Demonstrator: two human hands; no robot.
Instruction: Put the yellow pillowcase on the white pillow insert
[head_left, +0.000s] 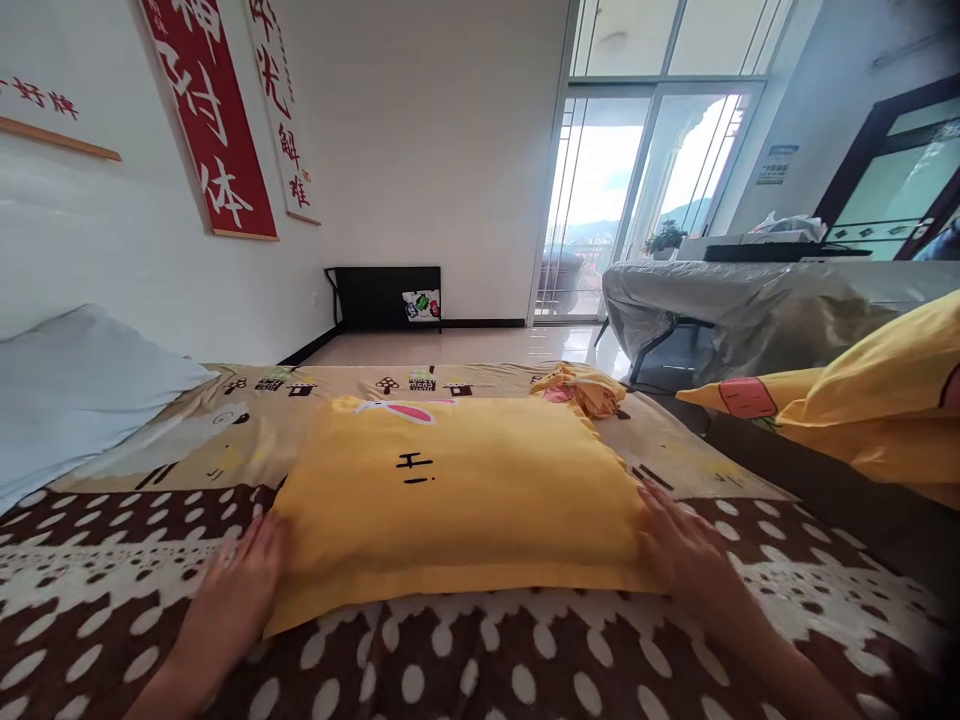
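A yellow pillow (480, 500) with "Hi" and rabbit ears printed on it lies flat in the middle of the bed. My left hand (241, 575) presses against its left side, fingers stretched forward. On the opposite side, my right hand (684, 545) rests along the frilled edge, its fingers also extended and partly hidden against the fabric. Beneath the pillow is a brown and beige patterned blanket (412, 682) with white dots. A crumpled yellow cloth (581, 390) touches the pillow's far right corner.
At the far left lies a pale blue-white pillow or cloth (90, 390). More yellow bedding (877, 400) sits at the right, beyond the bed's edge. Behind it stands a table under plastic sheeting (675, 290). A black folded board (375, 297) leans by the far wall.
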